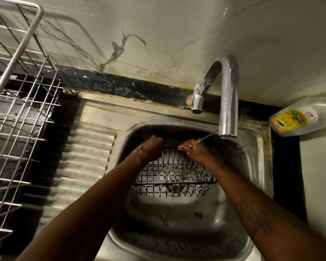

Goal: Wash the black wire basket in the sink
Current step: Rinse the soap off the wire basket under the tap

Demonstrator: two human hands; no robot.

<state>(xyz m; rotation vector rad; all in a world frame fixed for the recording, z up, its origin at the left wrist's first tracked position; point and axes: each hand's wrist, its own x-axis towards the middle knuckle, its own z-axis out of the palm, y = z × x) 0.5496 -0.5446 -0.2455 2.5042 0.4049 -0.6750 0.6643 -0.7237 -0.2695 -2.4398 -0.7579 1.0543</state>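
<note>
Both hands grip the black wire basket [174, 178] in the sink [256, 166]: left hand [151, 149] at eleven o'clock, right hand [195, 150] at one.

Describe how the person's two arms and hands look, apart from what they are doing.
Both forearms are bare to the edge of the picture: no sleeves, gloves, watch or bracelets show. The left hand shows no rings from this side. The right hand is wet, with water running over it, and the right forearm carries a dark tattoo-like marking whose design is too blurred to read.
</note>
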